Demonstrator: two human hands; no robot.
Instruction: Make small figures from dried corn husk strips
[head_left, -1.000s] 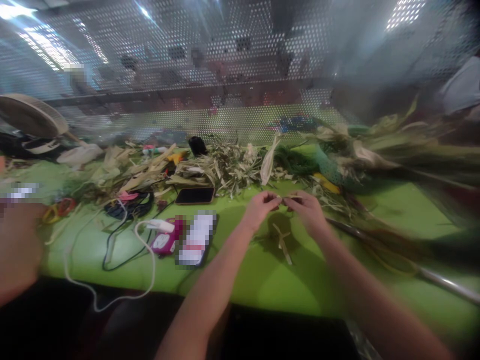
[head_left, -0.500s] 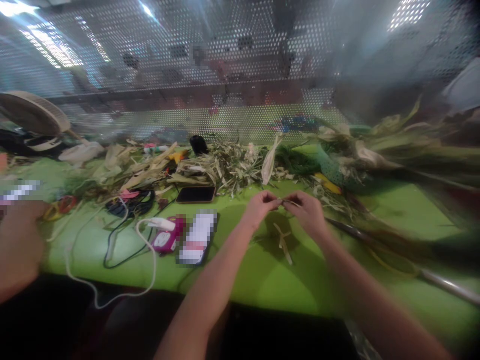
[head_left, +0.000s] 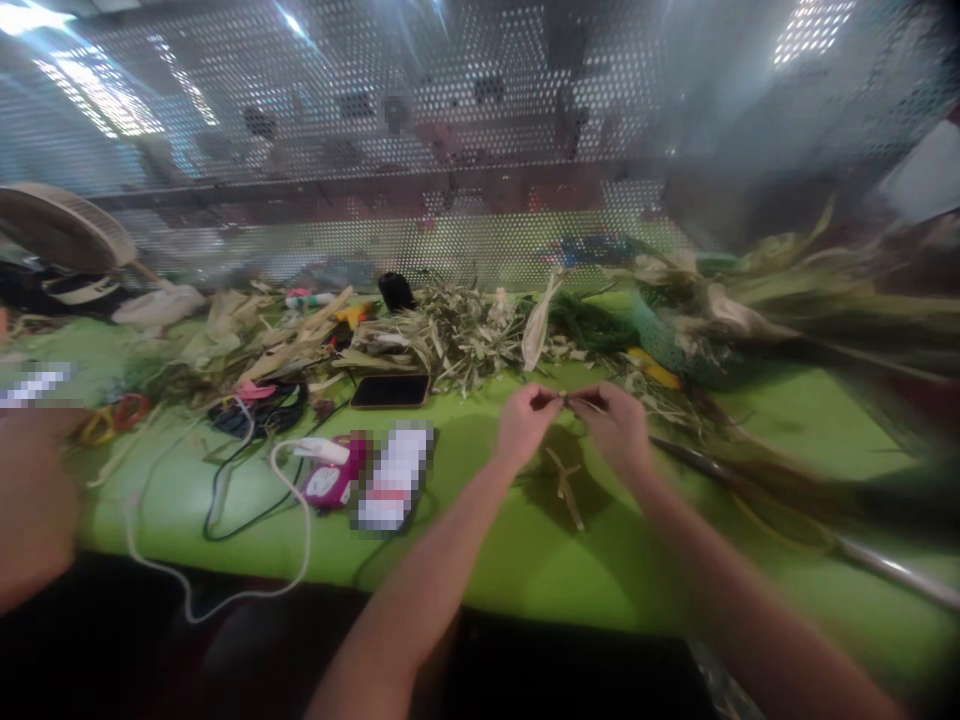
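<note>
A thin, pale leaf strip point(head_left: 574, 399) is held in the air just above the tabletop point(head_left: 525, 560), stretched between two sets of fingertips. The left hand point(head_left: 527, 422) grips its left end between thumb and forefinger, and the right hand point(head_left: 619, 425) grips the other end the same way. Both hands are closed on the strip, with their knuckles almost touching.

Over the last second little has shifted. The left hand has edged slightly up and towards the right one, the right hand has kept its place, and the strip has never left either grip. What movement there is seems to be in the fingertips alone.

Directly beneath the hands, in their shadow, a small crossed leaf piece point(head_left: 564, 486) lies flat on the green surface, untouched. Behind them a heap of dried leaves point(head_left: 457, 340) runs along the back, with green netting point(head_left: 660, 335) to its right. A dark phone point(head_left: 390, 390) lies to the left of the hands, with a pink device point(head_left: 328, 484) and a white cable point(head_left: 296, 520) nearer the front edge. A metal rod point(head_left: 870, 560) slants across the right side. At the far left another person's arm point(head_left: 30, 500) rests, blurred.
</note>
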